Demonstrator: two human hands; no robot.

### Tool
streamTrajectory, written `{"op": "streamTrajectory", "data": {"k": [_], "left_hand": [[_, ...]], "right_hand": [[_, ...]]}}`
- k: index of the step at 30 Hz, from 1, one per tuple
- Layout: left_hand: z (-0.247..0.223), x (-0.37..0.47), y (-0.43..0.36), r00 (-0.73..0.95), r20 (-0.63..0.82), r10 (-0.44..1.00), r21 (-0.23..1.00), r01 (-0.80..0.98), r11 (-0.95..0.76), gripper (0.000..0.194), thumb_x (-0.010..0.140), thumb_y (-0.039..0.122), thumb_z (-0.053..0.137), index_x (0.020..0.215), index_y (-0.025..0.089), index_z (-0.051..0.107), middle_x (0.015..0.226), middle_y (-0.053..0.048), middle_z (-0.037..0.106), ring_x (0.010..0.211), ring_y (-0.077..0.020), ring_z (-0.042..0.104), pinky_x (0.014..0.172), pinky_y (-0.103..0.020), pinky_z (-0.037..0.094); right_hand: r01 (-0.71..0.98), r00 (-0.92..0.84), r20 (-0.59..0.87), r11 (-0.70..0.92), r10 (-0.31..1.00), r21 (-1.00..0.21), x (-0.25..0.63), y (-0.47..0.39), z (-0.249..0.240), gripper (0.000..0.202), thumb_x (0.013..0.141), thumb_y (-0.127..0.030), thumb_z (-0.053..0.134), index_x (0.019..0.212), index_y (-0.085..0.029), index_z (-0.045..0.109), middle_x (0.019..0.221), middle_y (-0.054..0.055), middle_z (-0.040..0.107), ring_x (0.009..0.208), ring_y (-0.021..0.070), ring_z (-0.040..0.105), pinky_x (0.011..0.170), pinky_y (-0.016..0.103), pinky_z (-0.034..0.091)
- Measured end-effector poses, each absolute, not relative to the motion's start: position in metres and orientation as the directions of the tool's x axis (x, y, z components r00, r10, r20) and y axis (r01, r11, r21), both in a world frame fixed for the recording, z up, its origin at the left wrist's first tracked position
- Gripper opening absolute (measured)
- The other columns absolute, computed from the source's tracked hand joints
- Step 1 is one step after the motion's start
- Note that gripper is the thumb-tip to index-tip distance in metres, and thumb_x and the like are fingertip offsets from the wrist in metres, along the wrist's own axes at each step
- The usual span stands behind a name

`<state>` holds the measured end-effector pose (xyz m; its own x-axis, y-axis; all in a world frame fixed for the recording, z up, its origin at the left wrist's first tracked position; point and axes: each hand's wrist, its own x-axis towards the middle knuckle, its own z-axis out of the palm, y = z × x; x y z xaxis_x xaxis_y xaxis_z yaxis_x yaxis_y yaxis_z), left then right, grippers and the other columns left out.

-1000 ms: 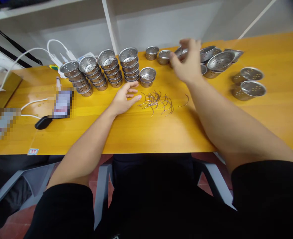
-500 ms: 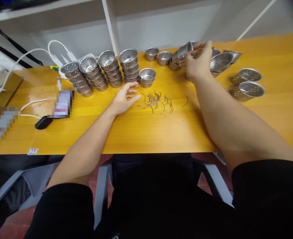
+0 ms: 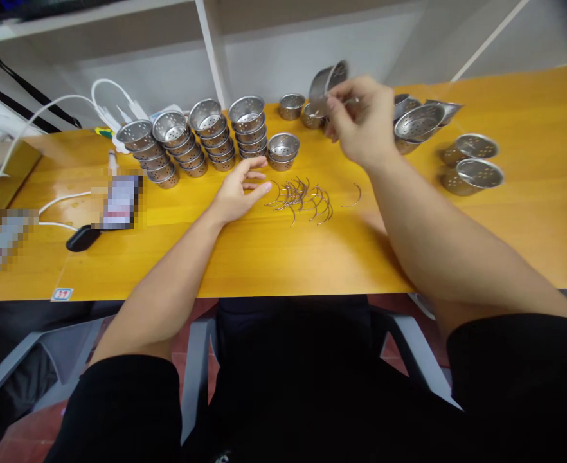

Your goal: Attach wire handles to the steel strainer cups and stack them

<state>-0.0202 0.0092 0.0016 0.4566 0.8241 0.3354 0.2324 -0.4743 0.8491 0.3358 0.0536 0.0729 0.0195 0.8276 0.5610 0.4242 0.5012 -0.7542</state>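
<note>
My right hand (image 3: 368, 119) is closed on a metal strainer basket (image 3: 324, 87), held tilted on its side above the back of the table. Below it, another basket (image 3: 312, 117) is partly hidden. My left hand (image 3: 239, 191) lies with fingers apart, holding nothing, just left of a pile of thin curved wire handles (image 3: 300, 196). One curved wire (image 3: 355, 196) lies apart to the right. Behind my left hand stands a short stack of strainer baskets (image 3: 283, 151), beside a taller stack (image 3: 248, 125).
More basket stacks (image 3: 172, 138) rise at the left. At the right are larger perforated metal baskets (image 3: 418, 125) and two tilted ones (image 3: 474, 177). A phone (image 3: 122, 202), white cables and a black oval object (image 3: 83, 238) lie left. A shelf panel (image 3: 283, 58) backs the table.
My right hand has moved left and lifted the basket higher, turning it so its opening faces up and right. My left hand has stayed in place.
</note>
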Motion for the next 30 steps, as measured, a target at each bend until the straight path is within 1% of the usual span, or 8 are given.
{"op": "streamTrajectory", "data": {"k": [2,3,6,9,13,16,21,30], "left_hand": [[0.002,-0.019,0.01,0.453,0.333,0.827,0.861,0.213,-0.463,0.086,0.108,0.063,0.097,0.182,0.037,0.062,0.189,-0.018,0.071,0.16,-0.0384,0.083,0.127,-0.057,0.078],[0.003,-0.019,0.01,0.449,0.335,0.828,0.865,0.201,-0.459,0.092,0.109,0.071,0.097,0.186,0.04,0.058,0.19,-0.017,0.07,0.163,-0.0389,0.083,0.128,-0.057,0.078],[0.007,-0.017,0.01,0.445,0.384,0.809,0.844,0.185,-0.503,0.107,0.106,0.09,0.096,0.192,0.044,0.053,0.189,-0.015,0.069,0.168,-0.0406,0.081,0.131,-0.061,0.077],[0.009,-0.015,0.008,0.501,0.424,0.754,0.79,0.202,-0.578,0.112,0.098,0.098,0.099,0.187,0.04,0.061,0.177,-0.014,0.077,0.167,-0.0423,0.082,0.135,-0.068,0.074],[0.008,-0.014,0.006,0.574,0.379,0.726,0.819,0.158,-0.552,0.125,0.08,0.108,0.106,0.175,0.034,0.071,0.167,-0.014,0.082,0.156,-0.0421,0.088,0.132,-0.064,0.076],[0.007,-0.014,0.006,0.553,0.385,0.739,0.829,0.144,-0.54,0.128,0.078,0.109,0.106,0.174,0.033,0.07,0.169,-0.014,0.082,0.155,-0.0416,0.088,0.133,-0.062,0.075],[0.01,-0.015,0.004,0.531,0.362,0.766,0.816,0.217,-0.536,0.129,0.075,0.105,0.111,0.175,0.036,0.068,0.176,-0.014,0.078,0.163,-0.0433,0.083,0.14,-0.063,0.071],[0.016,-0.017,0.002,0.523,0.39,0.758,0.769,0.267,-0.58,0.124,0.079,0.101,0.111,0.174,0.034,0.069,0.18,-0.015,0.076,0.171,-0.0439,0.076,0.15,-0.061,0.063]], "right_hand": [[0.493,-0.132,0.547,0.533,0.827,-0.687,0.312,0.02,0.082,0.062,0.112,-0.101,0.078,0.125,-0.041,0.085,0.122,0.008,0.084,0.111,0.0372,0.081,0.112,0.07,0.072],[0.51,-0.21,0.551,0.571,0.808,-0.643,0.301,0.004,0.085,0.061,0.113,-0.099,0.078,0.123,-0.039,0.087,0.127,0.01,0.083,0.116,0.0393,0.081,0.118,0.072,0.07],[0.418,-0.473,0.489,0.675,0.733,-0.608,0.277,-0.028,0.087,0.058,0.115,-0.093,0.079,0.122,-0.037,0.091,0.123,0.012,0.082,0.113,0.039,0.079,0.113,0.068,0.071],[0.321,-0.617,0.437,0.717,0.654,-0.619,0.27,-0.041,0.084,0.054,0.118,-0.089,0.079,0.118,-0.035,0.092,0.122,0.012,0.081,0.113,0.0382,0.079,0.112,0.065,0.071],[0.32,-0.574,0.458,0.701,0.679,-0.638,0.277,-0.042,0.078,0.054,0.107,-0.089,0.094,0.117,-0.036,0.091,0.147,0.015,0.079,0.146,0.0494,0.074,0.128,0.075,0.068],[0.328,-0.511,0.497,0.694,0.701,-0.641,0.281,-0.039,0.072,0.053,0.104,-0.085,0.101,0.12,-0.035,0.091,0.159,0.016,0.075,0.164,0.0543,0.066,0.144,0.083,0.056],[0.319,-0.511,0.467,0.664,0.721,-0.676,0.281,-0.036,0.06,0.047,0.105,-0.078,0.103,0.121,-0.035,0.09,0.148,0.015,0.078,0.154,0.0526,0.074,0.143,0.083,0.06],[0.318,-0.504,0.481,0.672,0.717,-0.669,0.274,-0.038,0.058,0.045,0.106,-0.075,0.102,0.115,-0.034,0.087,0.153,0.016,0.077,0.154,0.0513,0.073,0.145,0.082,0.058]]}}
